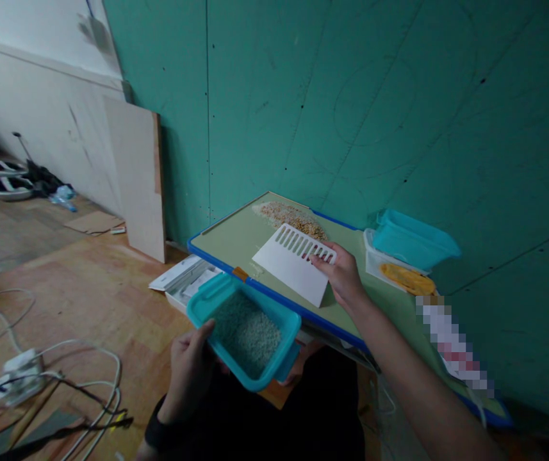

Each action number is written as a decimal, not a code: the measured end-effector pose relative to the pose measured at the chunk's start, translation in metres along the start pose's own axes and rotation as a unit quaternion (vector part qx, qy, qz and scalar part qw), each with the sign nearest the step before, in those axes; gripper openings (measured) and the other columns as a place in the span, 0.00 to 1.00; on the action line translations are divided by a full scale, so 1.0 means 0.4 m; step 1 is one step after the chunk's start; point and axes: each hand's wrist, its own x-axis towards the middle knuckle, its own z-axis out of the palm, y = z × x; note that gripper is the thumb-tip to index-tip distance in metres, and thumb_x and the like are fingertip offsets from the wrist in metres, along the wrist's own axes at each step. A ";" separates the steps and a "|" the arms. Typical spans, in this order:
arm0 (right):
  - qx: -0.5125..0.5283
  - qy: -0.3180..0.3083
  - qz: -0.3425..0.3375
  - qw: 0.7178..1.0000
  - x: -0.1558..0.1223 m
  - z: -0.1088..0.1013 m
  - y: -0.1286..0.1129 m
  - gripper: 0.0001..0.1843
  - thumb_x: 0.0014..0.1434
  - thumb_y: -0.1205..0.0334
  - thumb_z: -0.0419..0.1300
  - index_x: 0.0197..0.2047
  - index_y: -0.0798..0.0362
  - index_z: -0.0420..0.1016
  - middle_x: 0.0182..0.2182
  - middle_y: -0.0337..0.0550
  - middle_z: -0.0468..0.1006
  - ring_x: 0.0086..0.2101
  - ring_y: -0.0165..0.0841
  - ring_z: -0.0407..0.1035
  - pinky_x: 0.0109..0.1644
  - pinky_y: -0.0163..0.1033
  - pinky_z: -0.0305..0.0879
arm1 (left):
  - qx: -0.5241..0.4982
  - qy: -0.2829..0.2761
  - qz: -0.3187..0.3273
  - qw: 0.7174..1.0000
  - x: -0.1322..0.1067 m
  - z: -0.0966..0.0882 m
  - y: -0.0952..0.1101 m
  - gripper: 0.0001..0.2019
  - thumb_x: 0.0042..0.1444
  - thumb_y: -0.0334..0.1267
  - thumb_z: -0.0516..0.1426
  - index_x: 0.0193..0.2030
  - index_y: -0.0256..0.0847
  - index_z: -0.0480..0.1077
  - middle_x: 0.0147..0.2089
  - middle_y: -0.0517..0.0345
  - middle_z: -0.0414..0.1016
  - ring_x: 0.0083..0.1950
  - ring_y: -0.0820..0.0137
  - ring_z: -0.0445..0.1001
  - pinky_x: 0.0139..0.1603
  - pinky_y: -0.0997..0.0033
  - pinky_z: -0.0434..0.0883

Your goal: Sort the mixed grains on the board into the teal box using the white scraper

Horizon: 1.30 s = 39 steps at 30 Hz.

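Observation:
My left hand grips the near-left corner of a teal plastic box filled with pale green grains, held just below the table's front edge. My right hand holds a white flat scraper card with slots by its right edge, resting on the green tabletop. A strip of tan and brown grains lies on the table just behind the card.
The table has a blue rim and stands against a teal wall. At its right stand a second teal box on a white tray with a yellow piece. A white case, a power strip with cables and a leaning board are on the wooden floor at left.

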 end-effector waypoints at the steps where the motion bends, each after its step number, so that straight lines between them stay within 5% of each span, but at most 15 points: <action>1: -0.002 -0.010 0.005 1.000 0.003 0.003 0.002 0.27 0.34 0.54 0.79 0.38 0.51 0.79 0.30 0.40 0.83 0.31 0.37 0.74 0.40 0.43 0.69 | 0.000 0.001 0.000 1.000 0.001 -0.002 0.001 0.26 0.49 0.56 0.66 0.09 0.46 0.66 0.09 0.59 0.65 0.10 0.66 0.66 0.12 0.68 0.63; 14: 0.045 -0.088 0.091 0.991 -0.054 0.001 -0.035 0.29 0.31 0.54 0.82 0.36 0.51 0.78 0.30 0.40 0.84 0.30 0.36 0.75 0.39 0.41 0.70 | -0.010 -0.016 -0.012 1.000 -0.005 0.006 0.015 0.26 0.46 0.56 0.68 0.09 0.45 0.66 0.09 0.61 0.66 0.11 0.67 0.66 0.13 0.68 0.63; 20: 0.069 -0.045 0.050 0.995 -0.014 0.030 -0.025 0.31 0.31 0.52 0.81 0.38 0.50 0.76 0.31 0.38 0.83 0.32 0.35 0.75 0.41 0.41 0.70 | -0.037 -0.011 -0.004 0.999 -0.001 -0.002 -0.001 0.27 0.47 0.56 0.69 0.10 0.44 0.66 0.10 0.62 0.66 0.11 0.68 0.66 0.13 0.69 0.63; 28: 0.057 -0.090 0.088 0.990 -0.004 0.039 -0.031 0.31 0.29 0.55 0.81 0.37 0.51 0.75 0.29 0.38 0.82 0.30 0.36 0.75 0.40 0.42 0.69 | -0.011 -0.028 0.002 1.000 0.007 -0.009 -0.007 0.27 0.50 0.57 0.67 0.10 0.45 0.66 0.10 0.60 0.67 0.11 0.68 0.65 0.15 0.69 0.63; 33: 0.062 -0.054 0.090 0.993 -0.018 -0.038 -0.064 0.33 0.29 0.56 0.82 0.40 0.50 0.77 0.33 0.40 0.85 0.33 0.38 0.77 0.41 0.42 0.71 | -0.009 -0.018 -0.004 1.000 0.002 -0.002 0.000 0.26 0.48 0.55 0.68 0.09 0.45 0.67 0.10 0.60 0.67 0.11 0.66 0.67 0.13 0.68 0.63; 39: -0.026 0.071 0.014 0.997 -0.017 -0.245 -0.088 0.31 0.30 0.54 0.83 0.38 0.50 0.80 0.33 0.42 0.85 0.30 0.38 0.76 0.35 0.42 0.70 | -0.009 -0.027 -0.006 1.000 -0.014 0.009 0.021 0.26 0.48 0.56 0.67 0.10 0.44 0.67 0.10 0.59 0.68 0.12 0.67 0.67 0.14 0.68 0.65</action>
